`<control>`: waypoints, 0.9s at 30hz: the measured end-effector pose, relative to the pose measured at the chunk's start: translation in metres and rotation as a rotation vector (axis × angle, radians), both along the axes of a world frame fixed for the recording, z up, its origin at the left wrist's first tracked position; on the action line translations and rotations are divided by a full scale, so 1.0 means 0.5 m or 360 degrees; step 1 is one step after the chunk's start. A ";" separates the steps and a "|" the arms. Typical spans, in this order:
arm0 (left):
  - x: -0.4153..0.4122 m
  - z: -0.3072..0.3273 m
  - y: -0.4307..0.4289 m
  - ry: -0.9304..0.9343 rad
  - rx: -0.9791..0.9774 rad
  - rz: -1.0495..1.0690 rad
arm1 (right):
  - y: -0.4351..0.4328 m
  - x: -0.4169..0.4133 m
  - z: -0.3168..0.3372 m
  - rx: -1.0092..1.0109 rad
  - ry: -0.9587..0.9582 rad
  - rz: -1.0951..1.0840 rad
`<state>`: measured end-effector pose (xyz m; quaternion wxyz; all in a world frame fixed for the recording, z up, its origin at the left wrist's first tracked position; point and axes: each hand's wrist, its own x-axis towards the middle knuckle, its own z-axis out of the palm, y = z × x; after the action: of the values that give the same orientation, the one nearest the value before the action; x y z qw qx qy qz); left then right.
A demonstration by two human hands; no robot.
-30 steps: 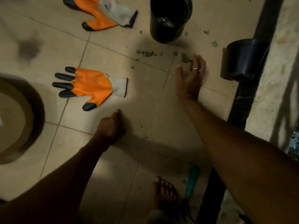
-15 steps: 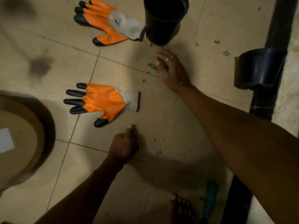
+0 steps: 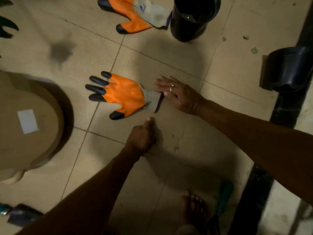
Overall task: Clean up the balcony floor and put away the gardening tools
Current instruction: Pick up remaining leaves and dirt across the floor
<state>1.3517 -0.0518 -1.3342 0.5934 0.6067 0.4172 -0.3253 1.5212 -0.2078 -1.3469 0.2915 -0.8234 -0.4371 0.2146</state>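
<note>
An orange gardening glove [image 3: 122, 94] with black fingertips lies flat on the beige tiles at centre. My right hand [image 3: 177, 94], wearing a ring, rests flat with fingers spread on the floor, its fingertips touching the glove's grey cuff. Just below the glove, my left hand [image 3: 141, 136] is curled into a loose fist against the floor, thumb pointing up; whether it holds anything is hidden. A second orange glove [image 3: 135, 16] lies at the top beside a black pot [image 3: 191, 19]. A teal-handled tool [image 3: 223, 197] lies near my bare foot [image 3: 194, 211].
Another black pot [image 3: 288, 68] lies on its side at the right by a dark floor channel [image 3: 254, 192]. A round brown cardboard lid [image 3: 28, 121] sits at the left. Green leaf bits [image 3: 254, 50] dot the tiles at upper right. A dark stain [image 3: 61, 51] marks the floor.
My right hand swept left and down across the tiles, from near the upright pot to the glove's cuff. The leaf litter by the pot is gone. My left fist stayed put.
</note>
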 end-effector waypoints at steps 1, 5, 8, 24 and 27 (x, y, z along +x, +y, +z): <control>0.001 -0.002 0.004 -0.0017 -0.0047 -0.0005 | -0.013 -0.022 0.003 0.0007 0.0010 0.0019; 0.005 0.006 0.013 0.0022 -0.0084 -0.0016 | -0.067 -0.117 0.010 -0.0005 0.0053 0.0098; 0.005 0.014 0.005 0.0072 0.0097 0.0037 | -0.094 -0.185 0.015 -0.0037 0.0101 0.0101; 0.057 0.029 0.106 -0.0225 0.0325 0.0337 | 0.030 -0.265 0.007 -0.0128 -0.0035 -0.0458; -0.004 0.050 0.085 -0.0127 0.0370 0.0082 | 0.035 -0.318 0.017 -0.0102 -0.0019 -0.0158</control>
<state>1.3495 -0.0095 -1.3093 0.5434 0.6730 0.4435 -0.2349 1.3622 -0.1903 -1.3384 0.2725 -0.8542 -0.3905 0.2088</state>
